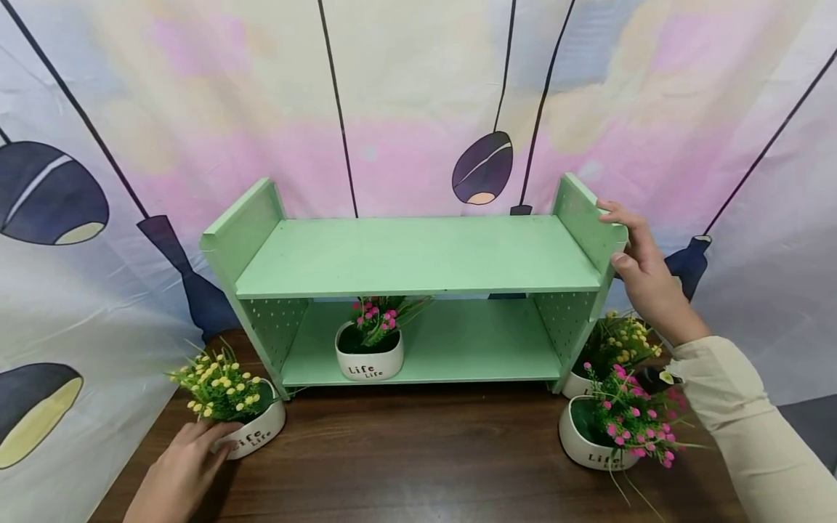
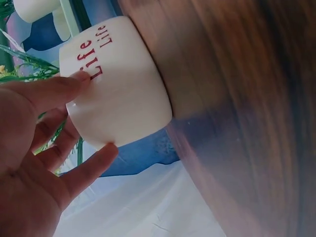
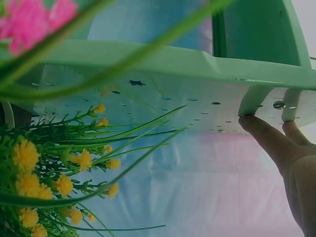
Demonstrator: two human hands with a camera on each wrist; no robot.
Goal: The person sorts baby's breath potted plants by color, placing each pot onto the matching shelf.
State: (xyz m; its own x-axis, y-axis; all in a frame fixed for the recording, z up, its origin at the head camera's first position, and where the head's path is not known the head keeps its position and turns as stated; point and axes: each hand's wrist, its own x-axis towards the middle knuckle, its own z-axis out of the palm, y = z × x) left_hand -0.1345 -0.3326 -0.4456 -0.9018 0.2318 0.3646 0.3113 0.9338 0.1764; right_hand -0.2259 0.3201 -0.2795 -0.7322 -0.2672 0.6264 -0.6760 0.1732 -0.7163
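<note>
My left hand (image 1: pixel 179 465) holds a white pot of yellow flowers (image 1: pixel 251 436) by its rim at the left end of the green shelf (image 1: pixel 418 254). In the left wrist view, the thumb lies on the pot's "Life" lettering (image 2: pixel 91 59), with other fingers behind the rim; the pot's base sits on the table. My right hand (image 1: pixel 654 283) touches the top of the shelf's right side panel (image 1: pixel 582 225). Its fingertips (image 3: pixel 248 120) rest against the panel's perforated outer face in the right wrist view, fingers fairly straight.
A pot of pink flowers (image 1: pixel 370 356) stands on the lower shelf board, left of centre. On the right, another pink-flowered pot (image 1: pixel 588 443) stands before a yellow-flowered one (image 1: pixel 577 385). All are on or above a dark wooden table (image 1: pixel 425 450); a patterned cloth (image 1: pixel 405 109) hangs behind.
</note>
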